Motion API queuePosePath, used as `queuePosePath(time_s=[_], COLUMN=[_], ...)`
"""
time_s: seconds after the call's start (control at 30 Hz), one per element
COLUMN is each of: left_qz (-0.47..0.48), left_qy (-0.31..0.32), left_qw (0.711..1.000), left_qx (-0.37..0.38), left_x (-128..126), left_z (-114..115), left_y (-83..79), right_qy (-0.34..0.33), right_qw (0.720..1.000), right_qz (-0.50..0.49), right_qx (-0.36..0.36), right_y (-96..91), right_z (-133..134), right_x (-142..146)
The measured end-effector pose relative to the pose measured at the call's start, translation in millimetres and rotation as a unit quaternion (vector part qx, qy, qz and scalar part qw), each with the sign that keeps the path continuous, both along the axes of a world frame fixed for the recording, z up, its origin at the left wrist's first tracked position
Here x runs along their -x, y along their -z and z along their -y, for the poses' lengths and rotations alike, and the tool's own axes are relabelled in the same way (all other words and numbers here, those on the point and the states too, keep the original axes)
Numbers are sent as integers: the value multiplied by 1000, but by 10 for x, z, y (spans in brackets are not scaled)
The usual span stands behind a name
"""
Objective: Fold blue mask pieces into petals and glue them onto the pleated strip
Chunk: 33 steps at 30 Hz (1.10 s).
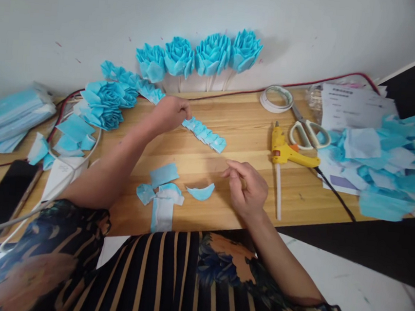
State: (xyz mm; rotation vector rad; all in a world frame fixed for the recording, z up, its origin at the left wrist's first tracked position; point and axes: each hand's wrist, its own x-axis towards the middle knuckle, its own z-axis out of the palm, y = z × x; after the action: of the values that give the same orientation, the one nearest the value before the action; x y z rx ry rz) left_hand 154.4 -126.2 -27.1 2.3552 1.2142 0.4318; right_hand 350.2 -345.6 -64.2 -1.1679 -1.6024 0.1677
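My left hand (169,113) reaches over a row of folded light-blue petals (204,134) on the table. Its fingers are bent together among the petals, and whatever is between them is hidden. The row goes on behind the hand as more folded petals (149,91) toward the upper left. Closer to me, my right hand (246,186) hovers with its fingers curled in and the thumb near the index finger; I see nothing in it. A loose curved blue petal (201,191) lies just left of it. Flat blue and white cut pieces (162,214) lie farther left.
A yellow glue gun (283,150) with a white glue stick, scissors (308,134) and a tape roll (276,99) lie right. Beyond is a heap of blue scraps (393,163). Blue flowers (212,53) stand by the wall. A phone (5,197) and cables (77,170) are left.
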Motion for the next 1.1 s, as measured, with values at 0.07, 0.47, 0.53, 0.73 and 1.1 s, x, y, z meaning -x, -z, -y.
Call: queuePosePath(time_s=[0.07,0.47,0.53,0.73,1.1], left_qz=[-6,7,22,17,24], left_qy=[-5,46,48,77,109], left_qw=[1000,999,999,997,994], left_qx=[-9,2,-9,4,9], left_x=[-27,-201,-214,-263,-361], left_z=[8,113,122,145,259], left_y=[-1,43,42,39,11], right_qy=[0,-2,0,-4,-5], right_qw=[1000,1000,1000,1000,1000], right_qz=[2,-5,-1,4,1], right_qx=[1,2,-1,0,-4], right_y=[-3,-13,-14,-7,-9], right_z=[2,3,3,2,-2], right_x=[0,7,7,-7,-3])
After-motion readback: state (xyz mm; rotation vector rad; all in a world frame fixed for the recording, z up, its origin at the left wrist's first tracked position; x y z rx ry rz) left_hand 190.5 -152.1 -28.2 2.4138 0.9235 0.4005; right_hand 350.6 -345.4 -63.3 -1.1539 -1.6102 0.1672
